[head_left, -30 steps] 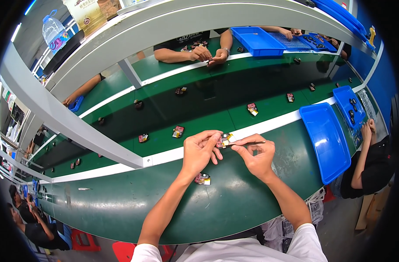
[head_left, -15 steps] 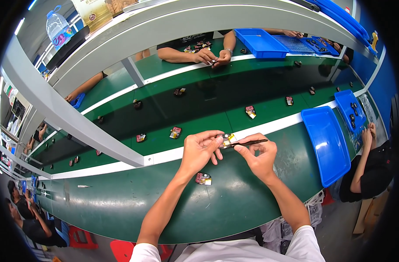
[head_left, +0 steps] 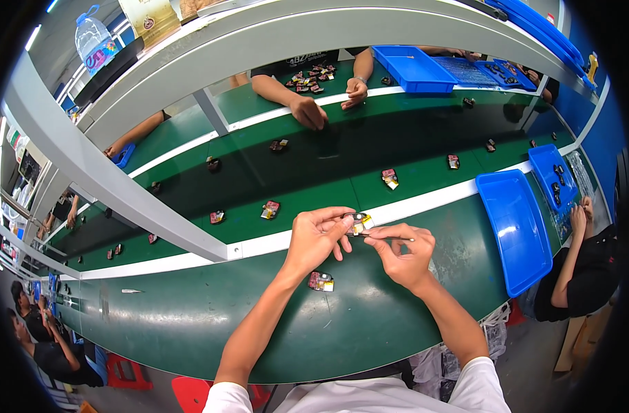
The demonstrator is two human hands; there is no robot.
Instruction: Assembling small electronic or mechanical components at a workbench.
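Observation:
My left hand point(head_left: 321, 235) pinches a small electronic module point(head_left: 359, 223) with yellow and dark parts, holding it above the near edge of the green bench. Closed around slim dark tweezers point(head_left: 397, 238), my right hand point(head_left: 405, 256) is just right of the module. The tweezers' tip is at the module's lower edge, partly hidden by fingers, so contact is hard to make out. Below my left hand, a second module point(head_left: 321, 281), reddish with white and yellow patches, lies on the bench.
Beyond a white rail point(head_left: 273, 244), a conveyor belt point(head_left: 307, 165) carries several spaced modules. An empty blue tray point(head_left: 514, 234) stands at right, another blue tray point(head_left: 553, 175) with dark parts behind it. A grey post point(head_left: 115, 165) rises at left. Co-workers sit across and at right.
The tweezers have turned in my right hand and show less of their length. Modules on the belt have shifted slightly left. The co-worker opposite has parted their hands, one reaching over the belt.

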